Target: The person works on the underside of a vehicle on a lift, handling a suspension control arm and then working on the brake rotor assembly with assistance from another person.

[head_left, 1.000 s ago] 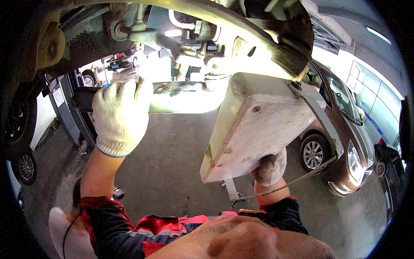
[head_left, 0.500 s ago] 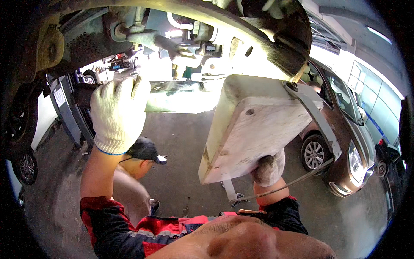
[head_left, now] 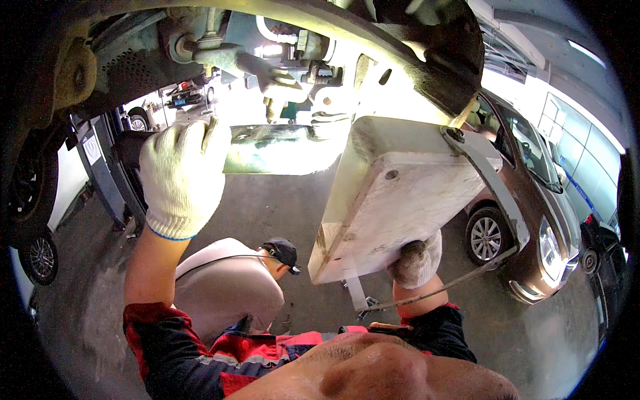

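Note:
My left hand [head_left: 180, 177], in a white knitted glove, is raised under a lifted car's underbody. Its fingers are curled closed beside a brightly lit flat plate [head_left: 257, 164]; what they grip, if anything, is hidden. With my right hand [head_left: 421, 263], in a dirtier glove, I hold a boxy white work lamp [head_left: 407, 200] from below. Its body hides my fingertips. The lamp is tilted, and a bent metal bracket [head_left: 495, 180] runs along its right side. Strong light falls on a suspension arm [head_left: 233, 60] and the parts around it.
A person [head_left: 230, 283] in a light shirt and dark cap bends low beneath my arms. A brown car [head_left: 527, 193] is parked at the right. A lift post [head_left: 103, 170] stands at the left. Overhead, a curved metal edge and a dark round part [head_left: 453, 53] hang close to the lamp.
The bending person has moved to the right, showing more of their back. The lamp and my right hand have shifted very slightly to the right. My left hand keeps its place.

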`<state>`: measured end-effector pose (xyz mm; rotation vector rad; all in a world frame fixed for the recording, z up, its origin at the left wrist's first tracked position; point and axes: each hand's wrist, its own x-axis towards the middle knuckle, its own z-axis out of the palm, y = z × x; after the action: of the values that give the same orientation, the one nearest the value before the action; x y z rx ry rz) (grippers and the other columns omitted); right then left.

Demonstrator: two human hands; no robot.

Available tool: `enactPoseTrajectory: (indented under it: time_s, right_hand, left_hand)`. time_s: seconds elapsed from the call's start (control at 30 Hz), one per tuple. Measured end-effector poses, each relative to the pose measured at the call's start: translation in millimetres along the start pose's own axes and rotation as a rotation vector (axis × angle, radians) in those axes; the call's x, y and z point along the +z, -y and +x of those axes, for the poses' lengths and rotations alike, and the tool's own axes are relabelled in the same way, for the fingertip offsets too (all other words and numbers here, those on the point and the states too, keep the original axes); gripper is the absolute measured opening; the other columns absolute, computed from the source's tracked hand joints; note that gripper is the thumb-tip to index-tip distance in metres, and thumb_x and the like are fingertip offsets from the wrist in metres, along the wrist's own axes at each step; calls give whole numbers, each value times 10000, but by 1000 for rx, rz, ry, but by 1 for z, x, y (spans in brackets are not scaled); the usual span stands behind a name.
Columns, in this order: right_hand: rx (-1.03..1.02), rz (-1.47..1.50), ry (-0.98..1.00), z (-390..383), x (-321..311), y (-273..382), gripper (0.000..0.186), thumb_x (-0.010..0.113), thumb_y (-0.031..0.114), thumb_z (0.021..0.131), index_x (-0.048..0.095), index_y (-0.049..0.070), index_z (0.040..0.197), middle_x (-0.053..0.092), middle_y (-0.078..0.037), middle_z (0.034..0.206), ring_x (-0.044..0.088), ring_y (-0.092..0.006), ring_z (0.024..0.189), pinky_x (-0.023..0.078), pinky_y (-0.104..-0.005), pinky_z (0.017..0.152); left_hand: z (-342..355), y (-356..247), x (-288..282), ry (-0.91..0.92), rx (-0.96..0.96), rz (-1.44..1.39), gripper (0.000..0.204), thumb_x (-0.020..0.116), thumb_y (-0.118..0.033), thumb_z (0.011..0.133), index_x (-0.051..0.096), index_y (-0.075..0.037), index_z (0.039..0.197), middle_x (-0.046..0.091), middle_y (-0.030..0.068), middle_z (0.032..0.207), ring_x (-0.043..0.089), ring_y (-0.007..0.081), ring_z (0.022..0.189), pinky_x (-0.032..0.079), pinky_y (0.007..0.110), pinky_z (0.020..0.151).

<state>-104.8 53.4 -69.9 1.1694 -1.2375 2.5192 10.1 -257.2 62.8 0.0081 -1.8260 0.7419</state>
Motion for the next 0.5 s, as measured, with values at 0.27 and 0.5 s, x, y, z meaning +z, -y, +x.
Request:
enactPoseTrajectory:
  time_s: [0.27, 0.5]
  right_hand:
    - [34, 81, -71, -10, -20, -10, 763, 667, 483, 912, 390, -20, 1413, 552, -146, 1334, 598, -288, 1149, 519, -445, 975]
    - [50, 142, -103, -13, -31, -19, 767, 668, 486, 910, 389, -20, 1414, 551, -144, 1335, 598, -286, 1149, 518, -444, 975]
  left_hand:
    - [8, -1, -6, 17, 28, 35, 501, 678, -135, 683, 621, -115, 1181, 619, 53, 1024, 602, 261, 937, 470, 433, 807]
    - [5, -2, -7, -46, 51, 61, 435, 660, -147, 698, 627, -121, 1130, 616, 33, 968, 611, 239, 862, 479, 420, 730]
